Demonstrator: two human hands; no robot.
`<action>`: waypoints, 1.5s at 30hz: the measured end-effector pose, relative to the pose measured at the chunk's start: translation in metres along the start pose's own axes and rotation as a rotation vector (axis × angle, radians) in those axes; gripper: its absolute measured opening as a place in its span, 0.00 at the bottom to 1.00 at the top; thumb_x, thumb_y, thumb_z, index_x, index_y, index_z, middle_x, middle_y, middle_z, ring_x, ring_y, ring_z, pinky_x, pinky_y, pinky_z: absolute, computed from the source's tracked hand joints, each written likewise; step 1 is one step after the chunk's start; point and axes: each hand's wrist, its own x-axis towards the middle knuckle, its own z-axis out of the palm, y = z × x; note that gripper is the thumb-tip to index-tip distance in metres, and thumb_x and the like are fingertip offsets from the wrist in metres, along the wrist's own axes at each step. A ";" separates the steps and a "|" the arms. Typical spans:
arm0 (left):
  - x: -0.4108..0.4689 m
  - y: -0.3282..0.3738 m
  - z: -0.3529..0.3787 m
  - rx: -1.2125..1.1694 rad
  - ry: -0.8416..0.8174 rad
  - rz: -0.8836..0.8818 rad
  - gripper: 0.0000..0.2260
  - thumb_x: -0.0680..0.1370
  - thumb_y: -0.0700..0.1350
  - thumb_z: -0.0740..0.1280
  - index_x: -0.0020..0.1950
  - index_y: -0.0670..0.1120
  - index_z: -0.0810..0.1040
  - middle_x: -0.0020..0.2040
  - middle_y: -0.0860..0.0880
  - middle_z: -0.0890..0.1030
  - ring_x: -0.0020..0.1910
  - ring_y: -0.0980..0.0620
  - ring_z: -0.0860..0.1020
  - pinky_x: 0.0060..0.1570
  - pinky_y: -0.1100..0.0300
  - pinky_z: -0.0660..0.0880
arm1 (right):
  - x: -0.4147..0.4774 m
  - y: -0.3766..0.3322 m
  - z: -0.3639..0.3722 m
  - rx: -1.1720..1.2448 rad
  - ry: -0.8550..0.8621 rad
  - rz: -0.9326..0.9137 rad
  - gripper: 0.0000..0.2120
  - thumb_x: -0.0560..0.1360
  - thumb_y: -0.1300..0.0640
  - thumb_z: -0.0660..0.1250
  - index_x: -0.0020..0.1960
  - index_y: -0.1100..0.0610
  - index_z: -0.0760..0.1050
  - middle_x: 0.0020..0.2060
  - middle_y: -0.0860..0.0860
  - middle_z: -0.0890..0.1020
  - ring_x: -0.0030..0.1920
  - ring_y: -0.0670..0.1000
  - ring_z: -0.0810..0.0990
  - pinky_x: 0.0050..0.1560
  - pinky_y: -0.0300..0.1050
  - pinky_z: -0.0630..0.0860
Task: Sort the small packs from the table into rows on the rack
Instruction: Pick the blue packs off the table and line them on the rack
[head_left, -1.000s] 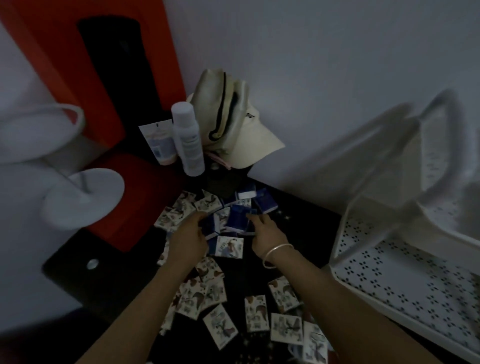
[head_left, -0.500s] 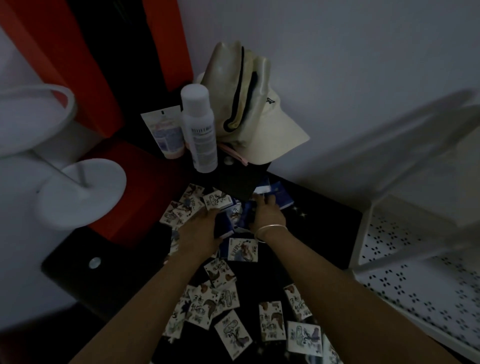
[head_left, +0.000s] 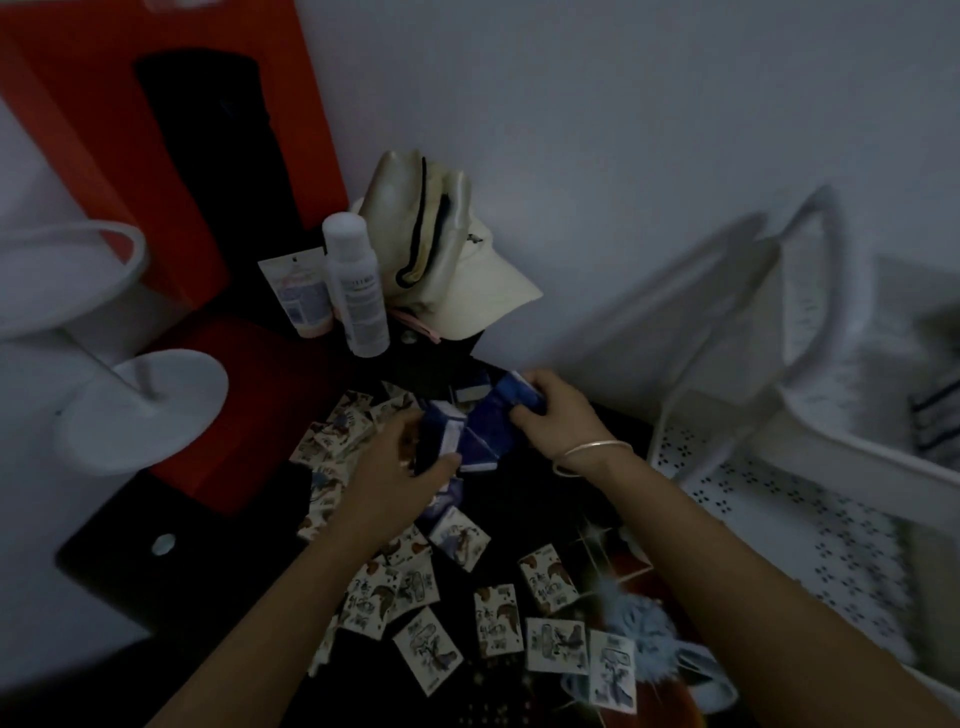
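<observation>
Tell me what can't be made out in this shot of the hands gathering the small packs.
1. Head view: how many dark blue small packs the left hand and right hand grip; fingers and dim light hide it.
2. Head view: the white perforated metal rack, motion-blurred and cut off by the right edge.
3. Head view: label text on the white plastic bottle, too small and dim.

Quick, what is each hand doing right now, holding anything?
Left hand: closed, gripping blue packs.
Right hand: closed, gripping a single blue pack.
</observation>
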 end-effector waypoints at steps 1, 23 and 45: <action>-0.007 0.010 0.002 -0.064 -0.038 -0.043 0.16 0.76 0.44 0.69 0.63 0.49 0.73 0.55 0.52 0.80 0.55 0.51 0.79 0.52 0.56 0.78 | -0.011 -0.006 -0.011 0.029 0.015 -0.042 0.18 0.73 0.61 0.67 0.62 0.57 0.72 0.52 0.53 0.79 0.51 0.51 0.78 0.50 0.42 0.74; -0.054 0.238 0.118 -0.866 -0.388 0.092 0.14 0.82 0.46 0.55 0.56 0.41 0.77 0.40 0.45 0.85 0.37 0.48 0.84 0.29 0.58 0.79 | -0.177 -0.035 -0.301 0.291 0.544 -0.123 0.12 0.74 0.71 0.66 0.56 0.64 0.73 0.51 0.63 0.81 0.39 0.52 0.84 0.43 0.45 0.83; 0.055 0.288 0.283 -0.228 -0.145 0.314 0.13 0.73 0.31 0.65 0.52 0.47 0.76 0.49 0.48 0.82 0.51 0.48 0.80 0.55 0.48 0.79 | -0.096 0.095 -0.342 -0.514 0.481 -0.062 0.11 0.75 0.55 0.66 0.57 0.50 0.73 0.51 0.50 0.79 0.52 0.52 0.77 0.50 0.40 0.70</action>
